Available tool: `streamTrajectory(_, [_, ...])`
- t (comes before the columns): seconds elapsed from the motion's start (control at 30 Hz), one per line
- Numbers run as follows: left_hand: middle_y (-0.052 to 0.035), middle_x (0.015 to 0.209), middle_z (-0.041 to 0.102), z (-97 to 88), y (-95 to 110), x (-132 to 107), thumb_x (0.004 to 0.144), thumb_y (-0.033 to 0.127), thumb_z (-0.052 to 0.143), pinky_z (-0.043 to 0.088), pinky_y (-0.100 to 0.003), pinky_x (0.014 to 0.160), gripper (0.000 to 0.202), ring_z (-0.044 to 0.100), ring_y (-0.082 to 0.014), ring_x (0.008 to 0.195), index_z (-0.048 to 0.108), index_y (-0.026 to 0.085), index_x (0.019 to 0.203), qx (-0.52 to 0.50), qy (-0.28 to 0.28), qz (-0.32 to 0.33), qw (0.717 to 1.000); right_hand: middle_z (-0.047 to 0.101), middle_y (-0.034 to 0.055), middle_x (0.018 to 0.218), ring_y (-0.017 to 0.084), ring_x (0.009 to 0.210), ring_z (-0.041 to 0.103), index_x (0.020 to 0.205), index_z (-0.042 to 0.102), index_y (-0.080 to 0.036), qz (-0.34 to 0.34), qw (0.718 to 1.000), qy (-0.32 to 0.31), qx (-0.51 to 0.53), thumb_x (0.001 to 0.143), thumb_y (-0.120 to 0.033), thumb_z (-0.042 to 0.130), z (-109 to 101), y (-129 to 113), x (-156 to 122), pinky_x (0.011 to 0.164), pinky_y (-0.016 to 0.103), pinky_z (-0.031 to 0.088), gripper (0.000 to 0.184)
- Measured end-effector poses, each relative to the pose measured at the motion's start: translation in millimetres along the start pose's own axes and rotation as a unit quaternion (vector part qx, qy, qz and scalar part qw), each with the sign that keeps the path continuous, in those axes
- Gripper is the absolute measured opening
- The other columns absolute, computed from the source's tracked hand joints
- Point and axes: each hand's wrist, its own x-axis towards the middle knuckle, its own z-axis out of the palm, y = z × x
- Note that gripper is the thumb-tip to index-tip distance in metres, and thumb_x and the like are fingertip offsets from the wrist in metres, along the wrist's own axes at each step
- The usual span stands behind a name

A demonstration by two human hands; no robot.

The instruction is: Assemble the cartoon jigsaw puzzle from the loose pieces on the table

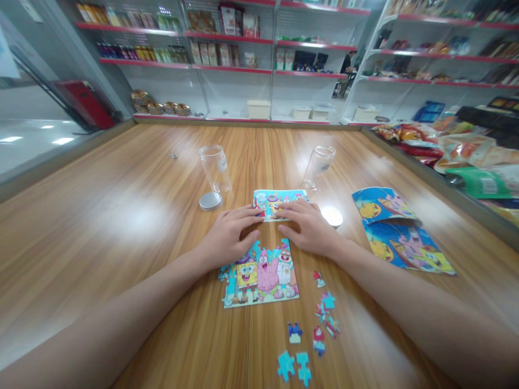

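Observation:
A partly assembled cartoon jigsaw puzzle point(261, 275) lies flat on the wooden table point(133, 216) in front of me. My left hand point(229, 235) rests palm down at its upper left edge, fingers spread. My right hand point(310, 227) lies palm down at the upper right, fingertips on a small printed reference picture point(275, 201) just beyond the puzzle. Several loose puzzle pieces point(320, 319) are scattered to the right and below the puzzle, nearer to me. Neither hand visibly grips a piece.
Two clear plastic jars point(214, 167) point(319, 165) stand beyond the hands, with round lids point(210, 201) point(332, 216) beside them. Two blue cartoon pictures point(399, 235) lie to the right. Snack bags point(458, 151) pile at the far right edge. Stocked shelves point(231, 54) line the back.

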Motion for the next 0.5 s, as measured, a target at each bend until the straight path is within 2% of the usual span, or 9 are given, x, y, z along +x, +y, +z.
streamTrajectory(0.13, [-0.0102, 0.133, 0.062, -2.4, 7, -2, 0.092, 0.020, 0.055, 0.048, -0.048, 0.103, 0.031, 0.058, -0.0259, 0.123, 0.065, 0.019, 0.121, 0.034, 0.037, 0.039, 0.998, 0.067, 0.0064, 0.126, 0.026, 0.118, 0.057, 0.117, 0.069, -0.023, -0.004, 1.000, 0.021, 0.012, 0.092, -0.028, 0.061, 2, 2, 1, 0.101, 0.045, 0.039, 0.027])
streamTrajectory(0.23, [-0.0130, 0.123, 0.063, -8.4, 21, -4, 0.089, 0.013, 0.055, 0.050, -0.046, 0.094, 0.028, 0.060, -0.0268, 0.111, 0.067, 0.015, 0.114, 0.083, 0.082, 0.103, 0.988, 0.071, 0.0063, 0.114, 0.024, 0.110, 0.061, 0.108, 0.070, -0.021, -0.025, 0.997, 0.059, 0.041, 0.091, -0.023, 0.059, 1, 2, 3, 0.098, 0.042, 0.042, 0.020])
streamTrajectory(0.3, [-0.0131, 0.113, 0.064, -12.4, 31, -5, 0.086, 0.010, 0.055, 0.050, -0.044, 0.087, 0.025, 0.059, -0.0253, 0.102, 0.067, 0.014, 0.108, 0.086, 0.090, 0.150, 0.981, 0.072, 0.0065, 0.103, 0.022, 0.101, 0.062, 0.100, 0.070, -0.019, -0.042, 0.993, 0.099, 0.056, 0.091, -0.021, 0.057, -1, 2, 3, 0.093, 0.039, 0.044, 0.016])
streamTrajectory(0.4, [-0.0118, 0.100, 0.063, -15.6, 40, -8, 0.085, 0.008, 0.053, 0.050, -0.039, 0.078, 0.022, 0.057, -0.0225, 0.091, 0.066, 0.013, 0.103, 0.051, 0.043, 0.219, 0.973, 0.069, 0.0062, 0.087, 0.019, 0.085, 0.062, 0.091, 0.070, -0.017, -0.053, 0.988, 0.135, 0.051, 0.090, -0.020, 0.055, -5, -1, 1, 0.082, 0.033, 0.045, 0.015])
streamTrajectory(0.5, [-0.0111, 0.094, 0.061, -16.1, 42, -11, 0.086, 0.012, 0.052, 0.048, -0.036, 0.070, 0.022, 0.054, -0.0209, 0.082, 0.064, 0.013, 0.105, 0.013, -0.060, 0.286, 0.956, 0.065, 0.0033, 0.072, 0.015, 0.069, 0.058, 0.089, 0.071, -0.016, -0.025, 0.996, 0.080, 0.017, 0.088, -0.022, 0.055, -16, -9, 0, 0.068, 0.029, 0.041, 0.017])
